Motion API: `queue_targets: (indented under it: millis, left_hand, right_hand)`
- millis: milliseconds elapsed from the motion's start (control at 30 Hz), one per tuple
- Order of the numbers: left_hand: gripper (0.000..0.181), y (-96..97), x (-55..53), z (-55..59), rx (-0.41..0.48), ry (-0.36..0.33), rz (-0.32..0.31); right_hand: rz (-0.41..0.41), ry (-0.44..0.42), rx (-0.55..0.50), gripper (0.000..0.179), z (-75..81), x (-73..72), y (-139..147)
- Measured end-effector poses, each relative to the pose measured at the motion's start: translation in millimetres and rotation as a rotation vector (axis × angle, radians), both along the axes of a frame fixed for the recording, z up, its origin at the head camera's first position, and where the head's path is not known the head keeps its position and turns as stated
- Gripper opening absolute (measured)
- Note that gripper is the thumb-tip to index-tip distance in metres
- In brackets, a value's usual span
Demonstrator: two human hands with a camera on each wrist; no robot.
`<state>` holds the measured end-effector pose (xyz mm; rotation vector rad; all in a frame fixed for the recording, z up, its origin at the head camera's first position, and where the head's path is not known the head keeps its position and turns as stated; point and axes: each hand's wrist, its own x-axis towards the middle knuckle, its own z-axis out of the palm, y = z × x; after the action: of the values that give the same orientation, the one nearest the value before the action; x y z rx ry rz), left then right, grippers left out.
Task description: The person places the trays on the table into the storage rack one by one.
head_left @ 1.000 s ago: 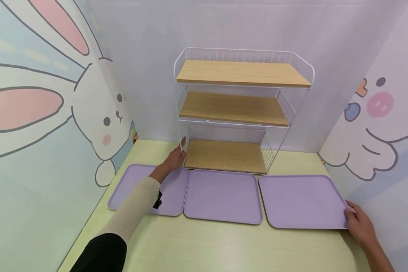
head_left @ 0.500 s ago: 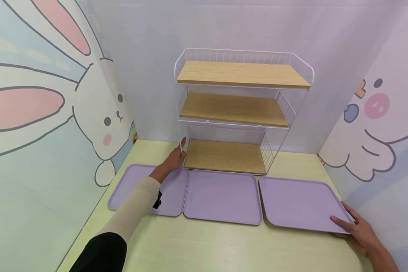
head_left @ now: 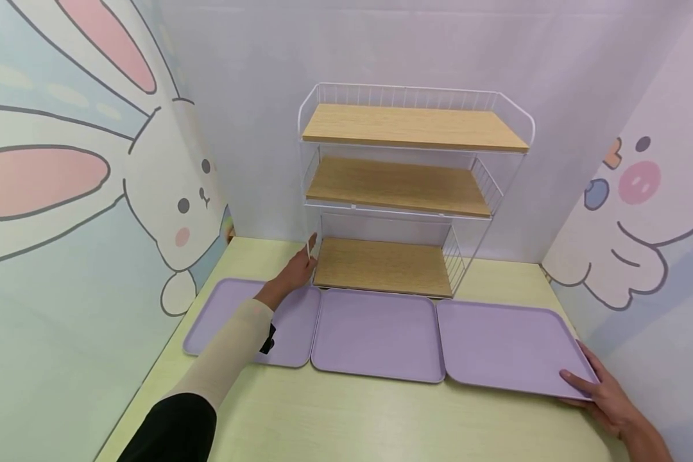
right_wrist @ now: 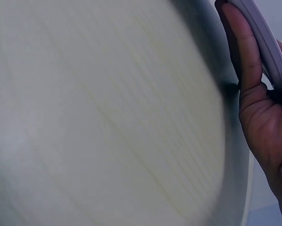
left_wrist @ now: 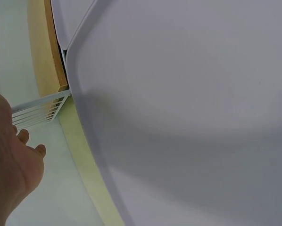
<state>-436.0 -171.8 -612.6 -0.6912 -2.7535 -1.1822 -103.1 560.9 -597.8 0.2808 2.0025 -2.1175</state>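
My left hand (head_left: pixel 296 268) holds the lower left side of a white wire rack (head_left: pixel 478 239) with wood-look shelves; its fingers curl by the side rail in the left wrist view. Beneath that forearm lies a lilac tray (head_left: pixel 231 308). A second lilac tray (head_left: pixel 378 335) lies in front of the rack. The third, right-hand lilac tray (head_left: pixel 514 346) has its near right corner in my right hand (head_left: pixel 609 394), thumb on top and fingers underneath. Its left edge meets the middle tray. In the right wrist view, the tray's rim (right_wrist: pixel 266 44) sits between thumb and fingers.
The pale wooden table (head_left: pixel 346 417) carries everything. A plain cloth backdrop (head_left: pixel 237 96) stands close behind the rack. Printed panels with a rabbit (head_left: pixel 173 186) and a white cartoon animal (head_left: pixel 641 237) wall in the left and right sides.
My right hand has shifted its grip, bringing the thumb onto the tray's top. The right tray has turned slightly, near right corner toward me, and slid left against the middle tray. The left hand stays put.
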Motion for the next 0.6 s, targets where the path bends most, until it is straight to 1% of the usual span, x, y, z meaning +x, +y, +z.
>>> queue_targets:
  millis: [133, 233, 333, 467, 533, 600]
  left_hand:
    - [0.079, -2.0, -8.5, -9.6, -0.050, 0.021, 0.010]
    - [0.079, -3.5, -12.9, -14.7, -0.048, 0.023, 0.004]
    - [0.078, -5.4, -16.4, -19.1, -0.045, 0.022, -0.002]
    - [0.079, -6.6, -22.4, -24.3, -0.048, -0.006, 0.004]
    - [0.080, -7.2, -26.3, -27.1, -0.046, -0.029, 0.008]
    - [0.081, -6.3, -25.2, -25.5, -0.042, -0.039, 0.009]
  right_hand:
    - [0.016, 0.000, -0.009, 0.103, -1.9, 1.0, -2.8]
    - [0.028, 0.000, -0.005, 0.101, -1.6, 0.5, -7.1]
    - [0.036, -0.010, 0.028, 0.099, 1.1, -2.5, -15.1]
    - [0.030, -0.012, 0.093, 0.099, 6.6, -9.2, -31.4]
    - [0.033, 0.010, 0.108, 0.099, 8.5, -12.5, -40.6]
    - [0.043, 0.024, 0.122, 0.099, 10.4, -16.0, -50.6]
